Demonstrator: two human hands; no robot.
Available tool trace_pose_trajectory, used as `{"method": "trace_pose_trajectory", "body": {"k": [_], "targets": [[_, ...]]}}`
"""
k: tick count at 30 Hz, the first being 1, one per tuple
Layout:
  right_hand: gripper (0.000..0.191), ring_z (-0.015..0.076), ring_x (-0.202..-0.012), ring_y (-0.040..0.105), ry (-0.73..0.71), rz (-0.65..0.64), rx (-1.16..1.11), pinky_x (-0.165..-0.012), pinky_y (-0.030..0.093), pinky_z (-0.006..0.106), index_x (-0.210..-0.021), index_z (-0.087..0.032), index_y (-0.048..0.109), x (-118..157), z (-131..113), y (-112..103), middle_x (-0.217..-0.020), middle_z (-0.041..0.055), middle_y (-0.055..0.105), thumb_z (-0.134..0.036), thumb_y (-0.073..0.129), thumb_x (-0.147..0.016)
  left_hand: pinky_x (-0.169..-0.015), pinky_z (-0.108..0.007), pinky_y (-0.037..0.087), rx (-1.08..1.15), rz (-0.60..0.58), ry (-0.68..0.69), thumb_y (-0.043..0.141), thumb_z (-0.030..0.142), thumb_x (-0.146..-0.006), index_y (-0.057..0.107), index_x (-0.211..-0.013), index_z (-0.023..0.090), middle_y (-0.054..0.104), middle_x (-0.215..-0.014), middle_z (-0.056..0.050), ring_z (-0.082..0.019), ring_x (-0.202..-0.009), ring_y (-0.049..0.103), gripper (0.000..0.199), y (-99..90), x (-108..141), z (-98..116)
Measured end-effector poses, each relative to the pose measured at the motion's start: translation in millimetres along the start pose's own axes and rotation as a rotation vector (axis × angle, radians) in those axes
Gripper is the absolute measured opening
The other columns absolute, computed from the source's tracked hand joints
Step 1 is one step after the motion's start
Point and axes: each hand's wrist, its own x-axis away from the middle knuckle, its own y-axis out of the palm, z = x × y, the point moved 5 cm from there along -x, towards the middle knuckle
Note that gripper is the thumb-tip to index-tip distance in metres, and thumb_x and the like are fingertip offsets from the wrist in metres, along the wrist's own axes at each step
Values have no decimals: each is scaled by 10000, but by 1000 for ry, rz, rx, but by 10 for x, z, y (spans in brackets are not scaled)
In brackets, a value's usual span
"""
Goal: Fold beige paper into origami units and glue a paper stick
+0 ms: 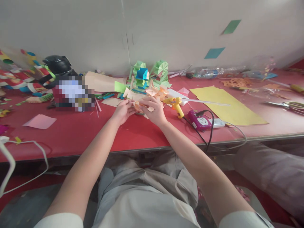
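Between my two hands, over the middle of the table, is a small folded piece of peach paper (137, 106). My left hand (123, 111) pinches its left side, and the closed fingers of my right hand (154, 109) grip its right side. Fingers cover much of the paper, so its full shape is hidden. Just behind lie peach folded paper pieces (156, 91) and green and blue folded paper shapes (142, 75). A yellow glue gun (177, 106) rests to the right of my right hand, a long clear glue stick in its back.
A purple power socket (200, 121) with plugged cords sits at the right, near yellow sheets (228, 106). Scissors (288, 105) lie at far right. A pink paper square (40, 121) is on the left. Plastic bottles (209, 72) line the wall. The table's front edge runs below my forearms.
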Motion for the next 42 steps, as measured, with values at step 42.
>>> {"method": "trace_pose_trajectory", "body": {"k": [42], "targets": [[288,183,-818,673,342,99,-232,-742,557,321,-820,-202,731,-23,204,-86,-847,39,720,-490,745,-819,-722,-289,562,-407,42,484,831,417,-720,712,-823,179,705,-851,-37,-185,-794,652,286,88,135,151]]}}
